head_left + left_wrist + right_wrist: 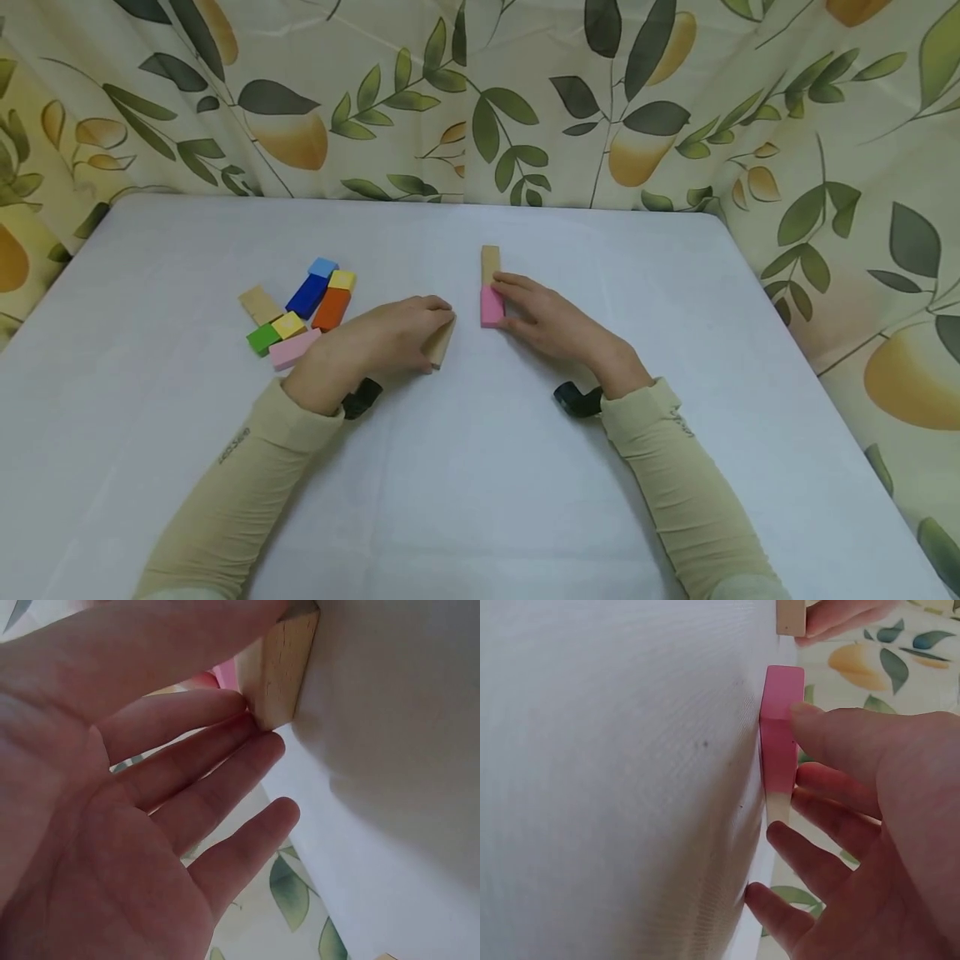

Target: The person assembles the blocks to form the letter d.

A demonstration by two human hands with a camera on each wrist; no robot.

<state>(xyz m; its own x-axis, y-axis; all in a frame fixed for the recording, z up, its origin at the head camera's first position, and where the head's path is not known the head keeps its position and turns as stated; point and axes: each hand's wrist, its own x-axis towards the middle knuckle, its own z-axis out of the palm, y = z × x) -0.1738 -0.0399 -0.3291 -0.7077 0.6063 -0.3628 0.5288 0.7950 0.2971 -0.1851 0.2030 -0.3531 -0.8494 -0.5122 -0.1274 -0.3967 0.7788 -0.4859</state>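
Note:
My left hand point(397, 333) pinches a plain wooden block point(441, 342) between thumb and fingers, tilted near the table's middle. In the left wrist view the thumb lies along one side of that wooden block point(281, 671), with fingertips at its other side. My right hand point(558, 325) rests its thumb and fingertips on a pink block point(492, 307). This block lies end to end with another plain wooden block point(490, 262), in a line pointing away from me. The right wrist view shows the thumb on the upper edge of the pink block point(780, 742), other fingers spread beyond it.
Left of my left hand lies a loose group of blocks: wooden point(260, 305), green point(263, 338), two yellow, pink point(294, 350), dark blue point(307, 296), light blue point(323, 267) and orange point(332, 309). A white cloth covers the table point(465, 500); a leaf-patterned curtain point(420, 50) hangs behind.

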